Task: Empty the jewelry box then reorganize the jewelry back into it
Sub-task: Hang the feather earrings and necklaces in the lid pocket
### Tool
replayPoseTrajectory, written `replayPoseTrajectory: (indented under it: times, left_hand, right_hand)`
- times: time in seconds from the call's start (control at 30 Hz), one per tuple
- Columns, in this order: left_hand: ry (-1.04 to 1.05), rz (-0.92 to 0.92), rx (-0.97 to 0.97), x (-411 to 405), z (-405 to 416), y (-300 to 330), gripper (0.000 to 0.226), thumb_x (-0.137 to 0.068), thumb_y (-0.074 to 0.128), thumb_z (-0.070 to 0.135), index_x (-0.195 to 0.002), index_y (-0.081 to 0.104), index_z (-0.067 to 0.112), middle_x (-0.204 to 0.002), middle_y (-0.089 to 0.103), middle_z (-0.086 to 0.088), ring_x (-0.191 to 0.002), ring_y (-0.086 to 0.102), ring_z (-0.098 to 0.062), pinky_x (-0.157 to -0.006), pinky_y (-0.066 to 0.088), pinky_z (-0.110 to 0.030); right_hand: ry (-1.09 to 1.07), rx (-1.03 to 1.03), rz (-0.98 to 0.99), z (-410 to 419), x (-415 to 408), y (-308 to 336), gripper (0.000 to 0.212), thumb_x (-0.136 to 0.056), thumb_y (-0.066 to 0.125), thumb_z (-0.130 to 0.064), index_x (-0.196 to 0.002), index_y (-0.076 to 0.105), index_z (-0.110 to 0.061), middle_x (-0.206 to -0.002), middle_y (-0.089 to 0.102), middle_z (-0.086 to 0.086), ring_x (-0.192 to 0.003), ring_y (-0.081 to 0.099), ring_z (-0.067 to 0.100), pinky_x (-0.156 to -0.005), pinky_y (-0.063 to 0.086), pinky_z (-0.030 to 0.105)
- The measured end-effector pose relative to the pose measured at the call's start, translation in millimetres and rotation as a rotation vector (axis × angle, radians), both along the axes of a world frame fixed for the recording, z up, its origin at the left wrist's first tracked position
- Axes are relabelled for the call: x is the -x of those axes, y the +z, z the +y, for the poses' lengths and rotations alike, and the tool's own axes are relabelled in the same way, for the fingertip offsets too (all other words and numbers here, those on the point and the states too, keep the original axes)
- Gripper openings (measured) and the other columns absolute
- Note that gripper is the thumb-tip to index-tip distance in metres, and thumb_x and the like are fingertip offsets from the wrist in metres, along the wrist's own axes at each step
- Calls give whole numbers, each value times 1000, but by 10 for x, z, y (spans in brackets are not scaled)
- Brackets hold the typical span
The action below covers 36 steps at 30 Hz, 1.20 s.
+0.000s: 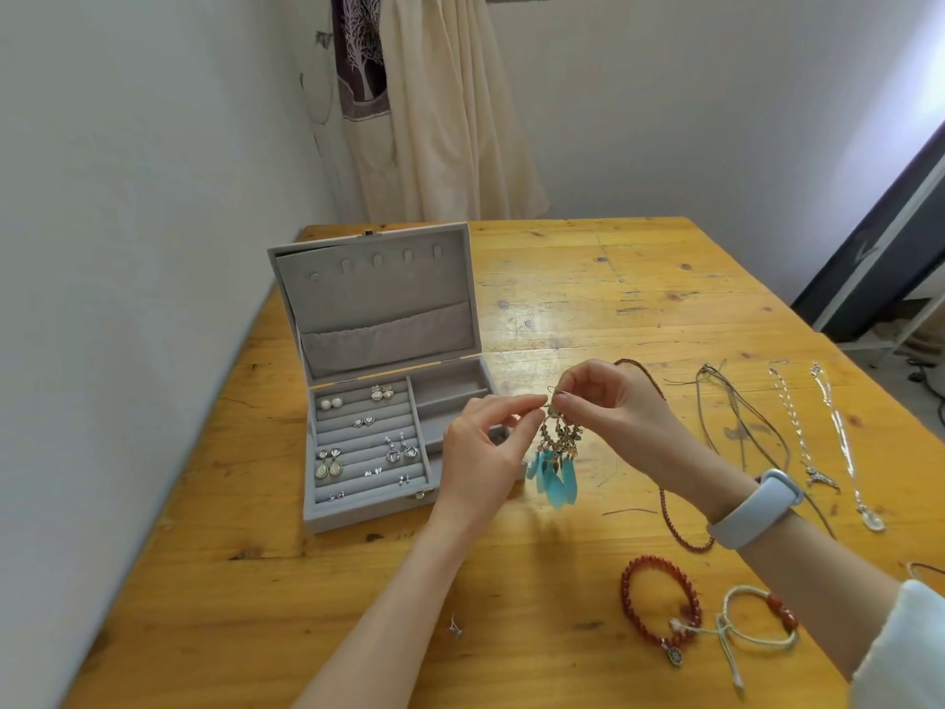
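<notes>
Both hands are raised above the table (588, 278), just right of the box (358, 514). The left hand (483, 447) pinches the top of the earrings (558, 452) between thumb and forefinger; its other fingers are loosely curled. The right hand (608, 401) pinches the thin wire hook at the top of the same earrings with thumb and forefinger, remaining fingers curled in. The earrings hang between the two hands: bronze-coloured filigree hoops with blue feather-shaped drops pointing down, clear of the table surface. Cannot tell whether the pair is tangled together or just held together.

The box sits at the left of the table, lid (373, 299) open and upright, grey lining. Its left section has ring-roll rows holding several pairs of studs and drop earrings: pearl studs (331, 402) at the back row, a pearl-drop pair (329, 464) toward the front. The right-hand compartments are partly hidden behind the left hand; the two visible ones at the back show only lining.

On the table right of the hands: a red bead necklace (680, 524) passing under the right forearm, a dark cord necklace (736, 417), and two silver chains (838, 442) laid roughly parallel. Near the front edge: a red bead bracelet (634, 601) touching a pale cord bracelet (757, 642). A small silver piece (455, 626) lies alone near the left forearm. A pale band (757, 509) is on the right wrist.
</notes>
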<state>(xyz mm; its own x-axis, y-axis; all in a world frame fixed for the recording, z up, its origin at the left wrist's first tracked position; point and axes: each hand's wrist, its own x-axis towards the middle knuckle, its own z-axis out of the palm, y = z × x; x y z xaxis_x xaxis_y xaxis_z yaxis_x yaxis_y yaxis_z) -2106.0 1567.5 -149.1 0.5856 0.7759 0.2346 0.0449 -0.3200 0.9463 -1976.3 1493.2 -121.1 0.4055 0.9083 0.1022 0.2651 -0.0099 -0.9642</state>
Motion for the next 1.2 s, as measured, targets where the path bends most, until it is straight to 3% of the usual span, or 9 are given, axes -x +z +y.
replayPoseTrajectory:
  times: [0.23,0.4,0.5,0.67,0.77,0.87,0.97,1.07,1.2]
  left_hand:
    - [62,62,-134,94,61,49,12,-83,64,9,-84,68,20,-82,64,9,-73,54,4,-62,38,-9]
    - [160,-29,-104,300,352,314,16,-85,61,7,-83,67,23,-79,68,7,-75,62,-6,-69,49,-20]
    - [227,-89,-105,448,596,554,16,-85,61,6,-82,68,21,-79,69,6,-75,64,-6,-67,50,-16]
    - [366,-124,-120,687,1092,857,18,-86,60,7,-80,66,23,-78,68,6,-76,64,-8,-70,50,-14]
    - [412,-40,-143,819,1385,906,11,-88,57,10,-83,64,16,-81,66,2,-83,63,-16,-74,51,-22]
    - [427,87,-194,940,1588,883,12,-91,53,11,-83,59,18,-85,64,1,-86,61,-17,-67,48,-13]
    - [435,100,-215,1064,1650,857,17,-94,47,11,-81,53,21,-85,65,3,-81,60,-11,-63,48,-11]
    - [405,141,-283,1148,1651,789,19,-94,46,11,-79,48,24,-75,60,2,-70,59,-9,-57,46,-11]
    - [266,427,-561,1101,1655,587,12,-92,48,11,-83,50,18,-79,54,5,-71,50,-9,-63,41,-17]
  right_hand:
    - [-101,-24,-89,41,52,6,11,-82,61,-2,-78,59,-11,-74,60,0,-64,54,2,-61,46,15]
    - [-125,-59,-35,268,69,171,18,-81,59,4,-89,62,-13,-75,63,3,-63,55,4,-59,45,13]
    - [-95,-55,-29,548,101,304,24,-82,56,5,-98,65,-11,-73,61,2,-60,54,4,-56,48,15]
    - [-42,-53,-28,1118,230,537,19,-85,55,1,-87,66,-15,-70,61,2,-62,57,11,-63,54,21]
    - [-28,-80,-22,1455,321,634,16,-85,54,0,-81,63,-12,-70,60,4,-60,59,11,-62,57,21]
    - [-10,-99,-56,1760,404,698,17,-86,53,-1,-75,57,-13,-72,62,6,-63,62,16,-65,58,28]
    - [-31,-127,-87,1980,464,735,17,-86,53,-3,-74,55,-14,-76,64,10,-66,64,19,-67,59,33]
    - [-69,-190,-154,2079,503,725,13,-86,56,-5,-77,56,-14,-77,61,9,-66,63,16,-62,58,28]
    - [-114,-230,-257,2115,567,581,10,-86,57,-6,-79,56,-13,-83,59,13,-74,62,19,-53,54,17]
